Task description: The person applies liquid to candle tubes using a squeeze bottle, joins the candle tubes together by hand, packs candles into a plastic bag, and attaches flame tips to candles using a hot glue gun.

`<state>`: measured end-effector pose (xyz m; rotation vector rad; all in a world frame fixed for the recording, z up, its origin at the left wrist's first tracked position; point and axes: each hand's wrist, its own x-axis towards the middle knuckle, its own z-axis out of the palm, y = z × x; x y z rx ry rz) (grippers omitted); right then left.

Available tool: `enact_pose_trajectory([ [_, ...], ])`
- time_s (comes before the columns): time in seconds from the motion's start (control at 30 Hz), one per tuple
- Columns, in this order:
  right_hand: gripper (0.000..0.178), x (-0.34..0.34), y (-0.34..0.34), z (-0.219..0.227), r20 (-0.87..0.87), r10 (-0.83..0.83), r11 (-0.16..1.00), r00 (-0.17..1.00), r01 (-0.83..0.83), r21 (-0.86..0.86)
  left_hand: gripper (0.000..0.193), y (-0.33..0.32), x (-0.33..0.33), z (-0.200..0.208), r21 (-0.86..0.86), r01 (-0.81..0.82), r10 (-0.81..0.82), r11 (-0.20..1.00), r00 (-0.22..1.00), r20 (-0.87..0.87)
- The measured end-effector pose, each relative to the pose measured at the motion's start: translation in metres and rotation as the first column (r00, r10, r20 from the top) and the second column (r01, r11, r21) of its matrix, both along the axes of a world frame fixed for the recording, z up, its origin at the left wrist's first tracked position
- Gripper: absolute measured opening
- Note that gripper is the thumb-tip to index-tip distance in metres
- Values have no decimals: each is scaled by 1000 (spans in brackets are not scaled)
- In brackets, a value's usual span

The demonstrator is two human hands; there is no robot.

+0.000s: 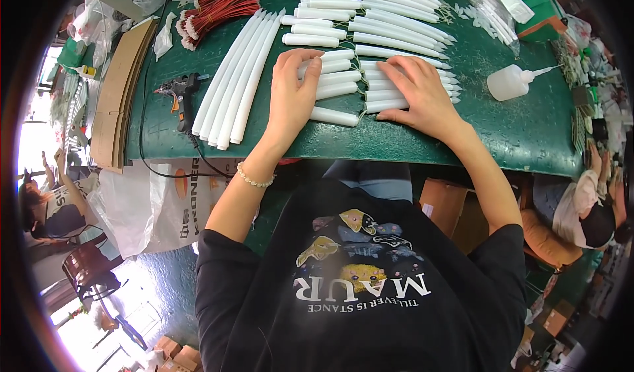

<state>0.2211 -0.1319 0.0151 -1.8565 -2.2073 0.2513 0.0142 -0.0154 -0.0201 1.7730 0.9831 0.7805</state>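
Short white tubes (338,78) lie in a column, joined by thin green wires to long, pointed white candle-shaped tubes (386,96) on their right. My left hand (294,84) is curled at the left ends of the short tubes, one of them showing between thumb and forefinger. One short tube (335,116) lies apart, nearest the table's front edge. Across the pointed tubes my right hand (422,94) rests with fingers spread, its thumb by the lowest one. Farther back, more wired pairs (323,23) are laid out in rows.
Several long white tapers (238,81) lie left of my hands, beside a black glue gun (185,98) with a cable. Behind them are red wire bundles (221,10). A white squeeze bottle (510,82) stands right on the green table (475,124). Cardboard sheets (122,94) line the left edge.
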Motion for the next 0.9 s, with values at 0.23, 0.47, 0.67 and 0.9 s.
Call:
enact_pose_trajectory([
  [0.23, 54, 9, -21, 12, -115, -165, 969, 980, 183, 165, 22, 15, -2, -2, 449, 182, -101, 875, 975, -198],
  [0.47, 38, 67, -92, 14, -568, -708, 167, 419, 881, 442, 24, 12, 5, 0, 397, 221, -126, 891, 960, -250],
  [0.67, 58, 116, -82, -13, -776, -536, 485, 333, 874, 40, 22, 16, -2, -1, 279, 253, -177, 926, 946, -270],
  [0.9, 51, 124, -78, -18, -805, -544, 518, 237, 849, -101, 41, 9, -24, 10, 247, 320, -260, 915, 934, -246],
])
